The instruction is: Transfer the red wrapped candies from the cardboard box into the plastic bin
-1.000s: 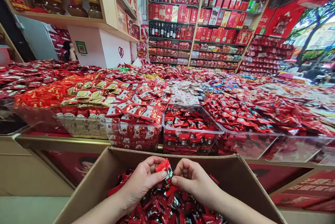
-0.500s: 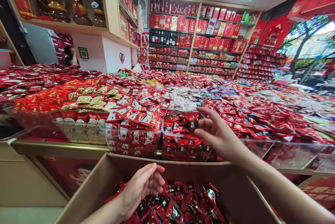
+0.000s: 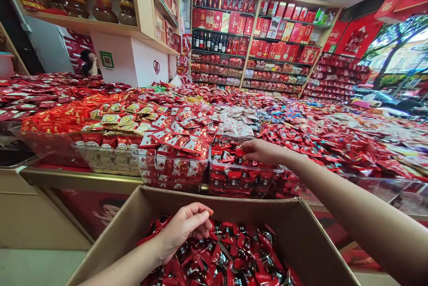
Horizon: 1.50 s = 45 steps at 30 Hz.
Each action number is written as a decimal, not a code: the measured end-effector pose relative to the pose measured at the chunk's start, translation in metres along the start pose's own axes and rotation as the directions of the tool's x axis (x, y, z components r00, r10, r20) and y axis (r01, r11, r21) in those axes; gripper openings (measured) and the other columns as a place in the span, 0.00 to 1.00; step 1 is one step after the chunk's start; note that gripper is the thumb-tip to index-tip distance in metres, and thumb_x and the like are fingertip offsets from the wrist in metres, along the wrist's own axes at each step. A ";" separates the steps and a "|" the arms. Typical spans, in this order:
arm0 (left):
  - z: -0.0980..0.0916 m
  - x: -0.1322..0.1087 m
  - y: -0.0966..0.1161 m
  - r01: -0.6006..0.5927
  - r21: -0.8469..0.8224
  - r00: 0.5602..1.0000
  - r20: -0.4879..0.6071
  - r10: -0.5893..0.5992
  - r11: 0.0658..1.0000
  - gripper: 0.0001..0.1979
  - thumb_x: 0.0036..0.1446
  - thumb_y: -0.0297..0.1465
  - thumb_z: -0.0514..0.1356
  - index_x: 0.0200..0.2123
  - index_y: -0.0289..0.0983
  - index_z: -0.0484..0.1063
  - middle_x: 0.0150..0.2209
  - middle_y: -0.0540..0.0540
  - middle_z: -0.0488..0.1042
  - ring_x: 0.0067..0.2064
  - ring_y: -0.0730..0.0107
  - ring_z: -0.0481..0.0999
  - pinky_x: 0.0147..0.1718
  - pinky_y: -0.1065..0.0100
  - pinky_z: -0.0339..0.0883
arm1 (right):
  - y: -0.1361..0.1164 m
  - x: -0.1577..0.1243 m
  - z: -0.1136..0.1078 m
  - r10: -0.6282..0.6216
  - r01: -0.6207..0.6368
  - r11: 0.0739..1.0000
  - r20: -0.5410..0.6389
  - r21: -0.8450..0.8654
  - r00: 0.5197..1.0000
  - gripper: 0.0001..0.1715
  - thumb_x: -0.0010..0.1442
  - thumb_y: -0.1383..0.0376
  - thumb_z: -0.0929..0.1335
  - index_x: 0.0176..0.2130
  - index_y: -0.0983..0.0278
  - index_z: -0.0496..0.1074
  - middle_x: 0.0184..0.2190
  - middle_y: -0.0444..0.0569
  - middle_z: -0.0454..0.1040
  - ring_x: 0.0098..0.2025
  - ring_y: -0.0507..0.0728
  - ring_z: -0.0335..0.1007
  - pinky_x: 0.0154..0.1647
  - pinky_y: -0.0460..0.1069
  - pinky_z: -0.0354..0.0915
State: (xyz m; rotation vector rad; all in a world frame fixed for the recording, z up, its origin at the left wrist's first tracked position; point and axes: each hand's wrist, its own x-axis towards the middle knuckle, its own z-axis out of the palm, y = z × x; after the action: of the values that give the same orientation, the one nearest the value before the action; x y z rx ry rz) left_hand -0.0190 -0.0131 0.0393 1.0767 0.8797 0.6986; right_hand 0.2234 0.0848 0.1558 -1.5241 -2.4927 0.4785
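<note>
"Fingers (image 3: 248, 146) of the right hand (image 3: 260, 151) bend over red-and-black packets (image 3: 222, 157) in a clear bin (image 3: 247, 169); whether they grip one, I cannot tell. And the left?"

"Left hand (image 3: 191, 224), loosely curled above an open carton (image 3: 261, 212) where more packets (image 3: 230, 257) lie heaped; whether it holds anything is also unclear."

"What would serve the placing best?"

"Probably laying each packet print outward, in line with its neighbours, and letting go gently so the stack stays put."
</note>
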 end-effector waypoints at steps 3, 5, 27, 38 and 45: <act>-0.003 0.002 -0.002 -0.011 0.005 1.000 0.016 0.010 1.000 0.10 0.49 0.35 0.55 0.34 0.34 0.65 0.26 0.49 0.71 0.26 0.76 0.69 0.27 0.73 0.58 | 0.003 0.002 -0.003 -0.012 0.017 0.999 0.113 -0.049 0.994 0.10 0.47 0.64 0.62 0.30 0.65 0.68 0.26 0.44 0.69 0.28 0.52 0.61 0.27 0.45 0.56; -0.005 0.003 -0.003 -0.006 0.005 1.000 0.019 0.006 1.000 0.11 0.49 0.35 0.56 0.34 0.34 0.65 0.26 0.49 0.71 0.26 0.76 0.69 0.26 0.73 0.58 | 0.004 0.002 -0.004 -0.002 0.012 0.998 0.173 -0.055 0.985 0.12 0.47 0.62 0.61 0.31 0.65 0.68 0.26 0.45 0.69 0.28 0.52 0.61 0.27 0.45 0.56; -0.009 0.004 -0.008 -0.044 0.047 0.998 0.043 0.042 0.998 0.11 0.49 0.34 0.56 0.34 0.34 0.65 0.26 0.48 0.71 0.26 0.76 0.69 0.27 0.72 0.58 | -0.018 0.010 0.010 0.025 -0.014 0.997 0.160 -0.071 0.987 0.18 0.51 0.57 0.58 0.28 0.67 0.69 0.22 0.46 0.67 0.24 0.51 0.57 0.23 0.45 0.53; -0.009 0.003 -0.007 -0.037 0.058 0.998 0.047 0.034 0.998 0.10 0.48 0.34 0.56 0.34 0.35 0.65 0.26 0.48 0.72 0.27 0.75 0.69 0.27 0.72 0.59 | -0.024 0.010 0.000 0.033 -0.013 0.995 0.213 -0.095 0.977 0.13 0.50 0.63 0.60 0.30 0.67 0.70 0.25 0.46 0.70 0.25 0.51 0.60 0.25 0.44 0.55; -0.009 0.005 -0.010 -0.047 0.053 0.998 0.050 0.044 0.998 0.11 0.47 0.34 0.57 0.33 0.34 0.66 0.26 0.48 0.72 0.26 0.75 0.69 0.27 0.72 0.59 | -0.024 0.014 0.005 -0.065 0.071 0.997 0.245 -0.015 0.967 0.18 0.50 0.68 0.59 0.42 0.62 0.67 0.34 0.46 0.70 0.29 0.50 0.61 0.29 0.43 0.56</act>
State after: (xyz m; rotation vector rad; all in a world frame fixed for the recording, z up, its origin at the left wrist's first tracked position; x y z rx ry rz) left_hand -0.0241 -0.0080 0.0270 1.1603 0.8384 0.6868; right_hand 0.1952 0.0859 0.1599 -1.4611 -2.7331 0.6649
